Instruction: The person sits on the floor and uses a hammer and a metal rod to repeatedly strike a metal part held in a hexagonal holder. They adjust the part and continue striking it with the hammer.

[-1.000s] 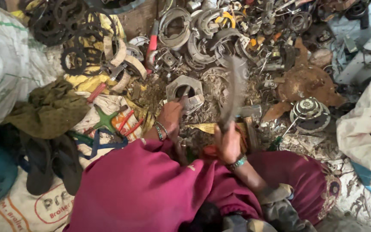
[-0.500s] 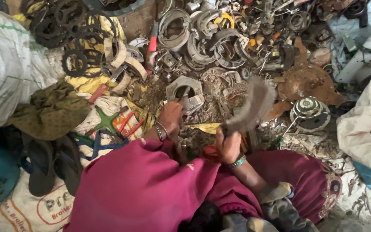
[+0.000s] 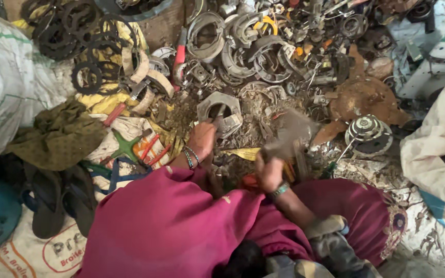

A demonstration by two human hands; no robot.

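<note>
On the floor, amid scrap, the left hand (image 3: pixel 202 140) presses a small dark part against the grey metal casting (image 3: pixel 221 111), which looks intact. The right hand (image 3: pixel 269 172), clenched on a blurred hammer (image 3: pixel 289 140), hangs mid-swing; the striking looks unfinished.

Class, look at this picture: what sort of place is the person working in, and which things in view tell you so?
Probably a scrap-metal sorting spot on the ground: heaps of metal rings, black gears and sacks surround the seated person.

Soft, even daylight is lighting the scene; motion blur is smearing the hammer (image 3: pixel 289 136), while scrap beyond it is staying sharp.
</note>
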